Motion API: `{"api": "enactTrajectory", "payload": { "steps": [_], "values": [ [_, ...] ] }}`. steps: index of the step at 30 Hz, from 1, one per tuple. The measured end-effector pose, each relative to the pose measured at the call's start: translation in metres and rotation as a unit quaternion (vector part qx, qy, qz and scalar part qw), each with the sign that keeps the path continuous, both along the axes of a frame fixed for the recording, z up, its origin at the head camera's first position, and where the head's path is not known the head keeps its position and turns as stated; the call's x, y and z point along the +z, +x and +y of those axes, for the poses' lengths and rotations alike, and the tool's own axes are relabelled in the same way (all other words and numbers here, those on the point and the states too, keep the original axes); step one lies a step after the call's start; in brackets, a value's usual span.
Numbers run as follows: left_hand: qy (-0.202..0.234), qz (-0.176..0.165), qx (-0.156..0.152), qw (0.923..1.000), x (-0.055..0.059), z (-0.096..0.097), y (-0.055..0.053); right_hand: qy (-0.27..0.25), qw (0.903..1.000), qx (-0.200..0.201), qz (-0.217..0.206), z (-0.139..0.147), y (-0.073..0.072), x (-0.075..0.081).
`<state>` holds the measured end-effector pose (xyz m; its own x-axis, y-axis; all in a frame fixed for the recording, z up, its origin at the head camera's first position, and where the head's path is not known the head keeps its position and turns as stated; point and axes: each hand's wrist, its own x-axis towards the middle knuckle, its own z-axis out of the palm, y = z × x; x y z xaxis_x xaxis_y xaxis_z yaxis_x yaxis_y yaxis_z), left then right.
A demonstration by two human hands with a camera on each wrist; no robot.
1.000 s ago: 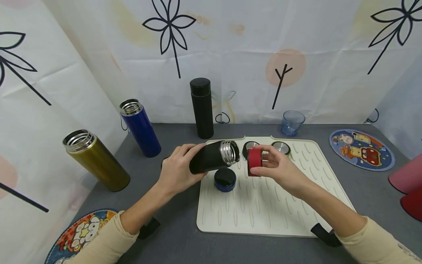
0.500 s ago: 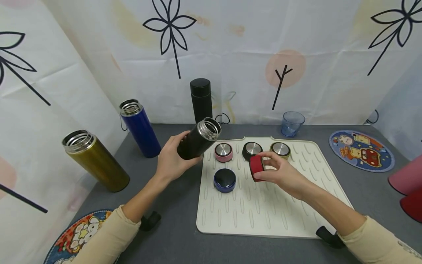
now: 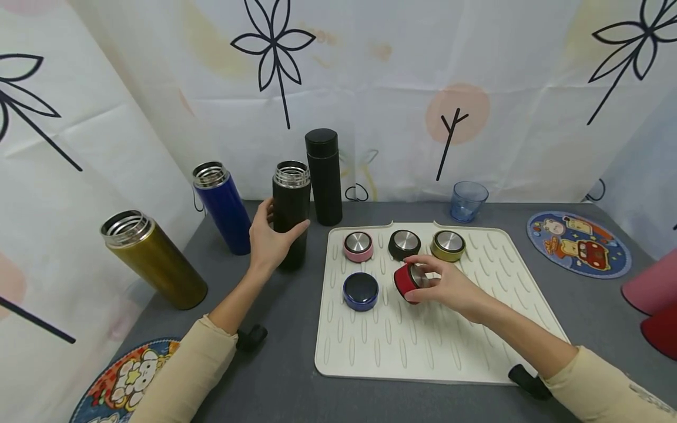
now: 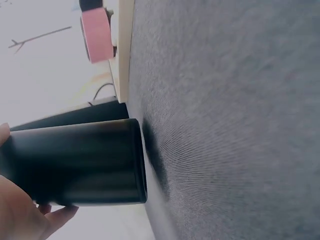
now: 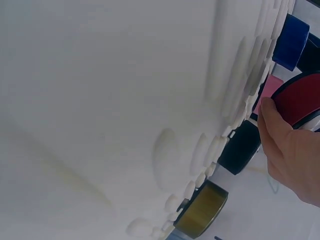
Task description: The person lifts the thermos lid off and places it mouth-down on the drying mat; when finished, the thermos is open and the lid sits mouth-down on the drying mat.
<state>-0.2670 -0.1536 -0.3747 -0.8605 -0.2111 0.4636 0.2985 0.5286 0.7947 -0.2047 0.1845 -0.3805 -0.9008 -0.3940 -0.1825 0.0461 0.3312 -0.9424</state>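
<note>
My left hand (image 3: 272, 238) grips an open black thermos bottle (image 3: 291, 205) with a bare steel neck. It stands upright between the blue bottle and the taller black one; in the left wrist view a shadow lies under its base, close over the grey table. My right hand (image 3: 449, 286) pinches a red bottle lid (image 3: 406, 281) by its edges, tilted, over the cream drying mat (image 3: 370, 352). On that mat sit a pink lid (image 3: 358, 247), a black lid (image 3: 404, 244), a yellow-green lid (image 3: 448, 245) and a blue lid (image 3: 361, 291).
An open blue bottle (image 3: 222, 208) and an open gold bottle (image 3: 154, 258) stand at the left. Behind is a capped black bottle (image 3: 324, 179). A blue glass (image 3: 468, 201) and a round cartoon mat (image 3: 579, 244) lie beyond the drying mat. Pink and red objects edge in at right.
My left hand has carried the black bottle left and back and turned it from lying sideways to upright. My right hand has lowered slightly, tipping the red lid so its steel top shows.
</note>
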Motion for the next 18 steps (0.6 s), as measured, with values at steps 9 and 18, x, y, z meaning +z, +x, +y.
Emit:
{"api": "enactTrajectory", "payload": {
  "steps": [9, 18],
  "values": [
    [0.058, -0.008, 0.031, 0.9978, -0.003, -0.003, -0.018, 0.032, 0.9994, -0.001, 0.017, -0.002, -0.002, -0.005],
    [0.092, -0.013, 0.043, 0.9947, -0.006, -0.001, -0.032, 0.063, 0.9958, 0.037, 0.056, -0.002, -0.007, -0.011]
  ]
}}
